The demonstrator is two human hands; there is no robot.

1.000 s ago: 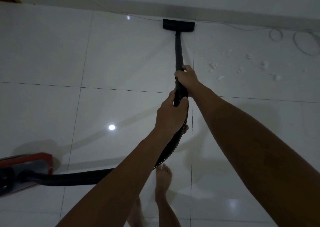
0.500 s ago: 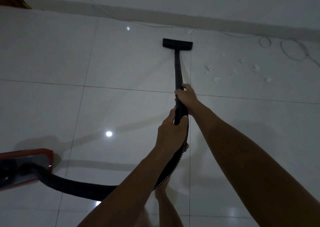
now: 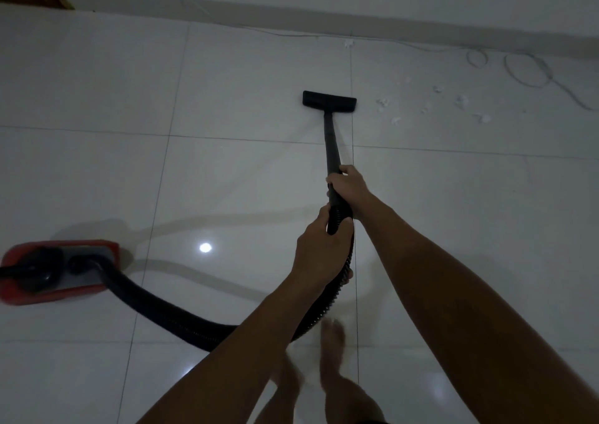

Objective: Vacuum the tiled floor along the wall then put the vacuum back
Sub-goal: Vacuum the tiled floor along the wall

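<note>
Head view: both hands (image 3: 327, 248) around wand (image 3: 331, 144)

My forearms cover part of the hose (image 3: 168, 313) and my blurred feet (image 3: 330, 355). The left edge cuts off the red vacuum body (image 3: 58, 271); the right edge cuts off the looping cord (image 3: 531, 73).
</note>
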